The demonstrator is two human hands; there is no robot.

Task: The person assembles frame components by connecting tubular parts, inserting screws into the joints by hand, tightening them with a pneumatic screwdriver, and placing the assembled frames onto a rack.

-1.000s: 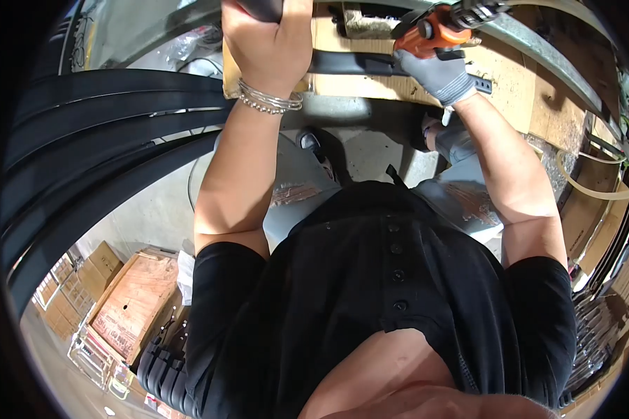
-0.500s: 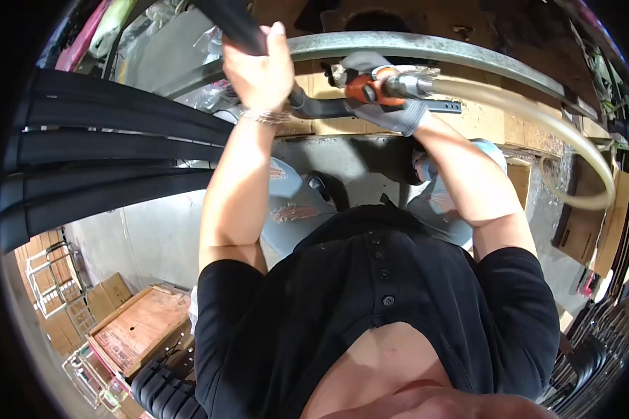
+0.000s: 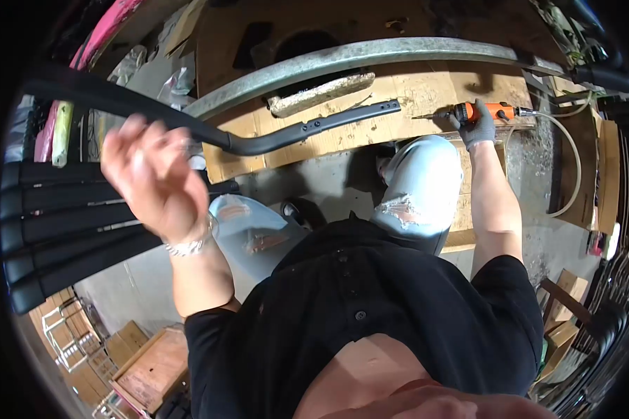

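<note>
My right hand (image 3: 476,129), in a grey glove, is wrapped round an orange air screwdriver (image 3: 497,112). The tool's thin bit points left, toward the end of a bent black tube (image 3: 279,142). Several small holes show along the tube's narrower end, which lies over the cardboard-topped bench (image 3: 426,87). My bare left hand (image 3: 157,178) is raised just below the tube's thick part, fingers loosely apart and smeared by motion, with nothing visible in it. A pale hose (image 3: 573,153) runs from the back of the screwdriver.
A galvanized metal bar (image 3: 391,49) crosses the bench, with a rough block (image 3: 321,94) beside it. Several black padded tubes (image 3: 84,223) are stacked at the left. Behind me at the lower left stands a wooden crate (image 3: 150,370). Cardboard (image 3: 608,174) leans at the right.
My left hand has let go of the black tube and moved left and down. The right hand has carried the screwdriver right, away from the tube, which now lies further across the bench.
</note>
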